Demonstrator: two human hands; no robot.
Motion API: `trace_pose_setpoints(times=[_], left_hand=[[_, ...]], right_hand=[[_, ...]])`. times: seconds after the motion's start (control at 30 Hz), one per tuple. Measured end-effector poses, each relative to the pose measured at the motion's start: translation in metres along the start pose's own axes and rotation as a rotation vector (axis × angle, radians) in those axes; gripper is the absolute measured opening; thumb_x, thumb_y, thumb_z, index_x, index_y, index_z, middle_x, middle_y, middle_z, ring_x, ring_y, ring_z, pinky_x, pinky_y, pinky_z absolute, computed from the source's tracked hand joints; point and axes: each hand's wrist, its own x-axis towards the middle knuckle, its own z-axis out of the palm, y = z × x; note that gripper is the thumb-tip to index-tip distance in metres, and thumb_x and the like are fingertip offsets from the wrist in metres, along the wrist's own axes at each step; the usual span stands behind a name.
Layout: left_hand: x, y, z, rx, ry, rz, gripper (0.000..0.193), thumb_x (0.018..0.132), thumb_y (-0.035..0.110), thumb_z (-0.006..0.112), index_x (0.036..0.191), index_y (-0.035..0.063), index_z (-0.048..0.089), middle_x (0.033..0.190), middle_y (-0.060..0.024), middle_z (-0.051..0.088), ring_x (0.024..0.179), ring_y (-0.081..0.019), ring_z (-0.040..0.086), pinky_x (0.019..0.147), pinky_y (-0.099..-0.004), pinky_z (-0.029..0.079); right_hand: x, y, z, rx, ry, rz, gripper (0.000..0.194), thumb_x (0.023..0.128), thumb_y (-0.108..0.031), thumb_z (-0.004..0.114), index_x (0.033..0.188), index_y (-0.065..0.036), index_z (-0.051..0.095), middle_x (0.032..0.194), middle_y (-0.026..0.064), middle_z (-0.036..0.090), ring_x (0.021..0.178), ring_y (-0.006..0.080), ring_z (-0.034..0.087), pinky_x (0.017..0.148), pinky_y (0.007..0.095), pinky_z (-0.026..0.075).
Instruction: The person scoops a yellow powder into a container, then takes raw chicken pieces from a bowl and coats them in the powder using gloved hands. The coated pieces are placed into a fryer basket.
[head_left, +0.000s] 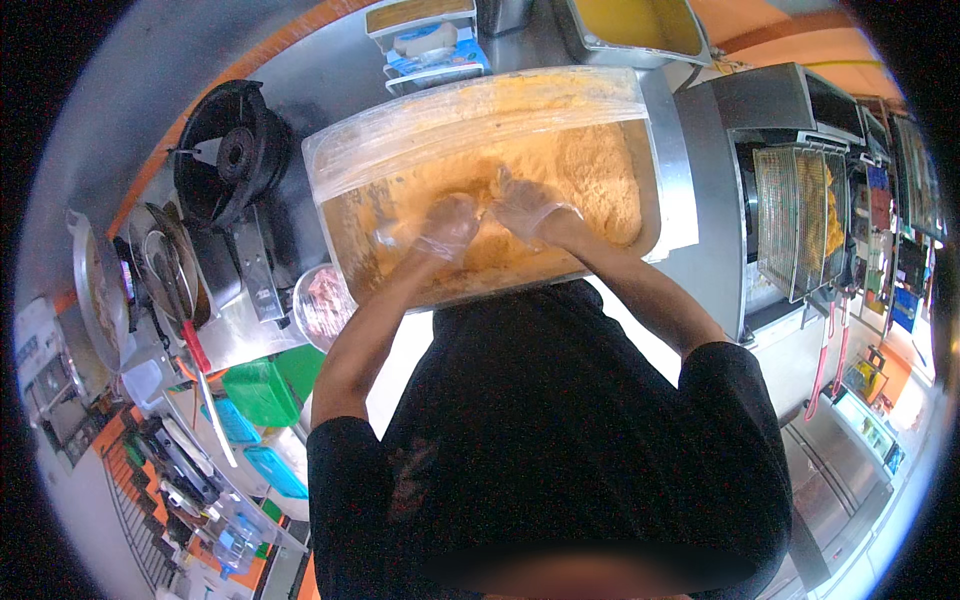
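Note:
A large clear plastic tub (651, 161) in front of me holds orange-tinted breading flour (596, 176), heaped higher at the right. Clear plastic film (480, 124) lies across the tub's far part. My left hand (452, 217), in a thin clear glove, is curled low at the flour in the middle. Close to its right, my right hand (529, 204), gloved too, is at the flour with its fingers bent toward the left hand. Flour coats both gloves, and whether either hand grips a piece of food cannot be made out.
At the right stands a deep fryer with wire baskets (795, 217) holding fried food. A metal tray of yellow liquid (637, 26) is at the back. On the left are a round black appliance (232, 154), a film-covered bowl of raw meat (326, 304) and a red-handled utensil (196, 349).

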Motion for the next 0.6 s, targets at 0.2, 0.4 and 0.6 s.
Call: trace_pose_setpoints(times=[0.2,0.4,0.6], left_hand=[[-0.038,0.026,-0.025,0.313,0.202,-0.055,0.053,0.092,0.017,0.060,0.142,0.0013,0.051,0.132,-0.0307,0.059,0.123,-0.0430,0.061,0.107,-0.0511,0.046],[-0.055,0.026,0.005,0.024,-0.073,-0.091,0.052,0.097,0.011,0.054,0.146,-0.0003,0.044,0.140,-0.0285,0.053,0.121,-0.0384,0.061,0.107,-0.0446,0.047],[-0.024,-0.018,0.008,-0.100,-0.044,-0.044,0.036,0.098,0.014,0.051,0.129,-0.0031,0.058,0.112,-0.0219,0.069,0.097,-0.0335,0.067,0.087,-0.0407,0.054]], right_hand=[[-0.009,-0.019,0.007,0.005,0.082,-0.020,0.047,0.097,-0.034,0.061,0.125,0.003,0.068,0.125,0.0247,0.068,0.115,0.0371,0.067,0.100,0.0467,0.052],[0.000,-0.027,0.048,0.096,-0.178,-0.069,0.047,0.097,-0.038,0.058,0.120,0.002,0.068,0.116,0.0272,0.069,0.106,0.0418,0.069,0.094,0.0464,0.055],[0.020,0.001,0.034,-0.314,-0.223,-0.260,0.022,0.087,-0.018,0.062,0.084,0.001,0.073,0.105,0.0268,0.071,0.101,0.0362,0.071,0.087,0.0484,0.057]])
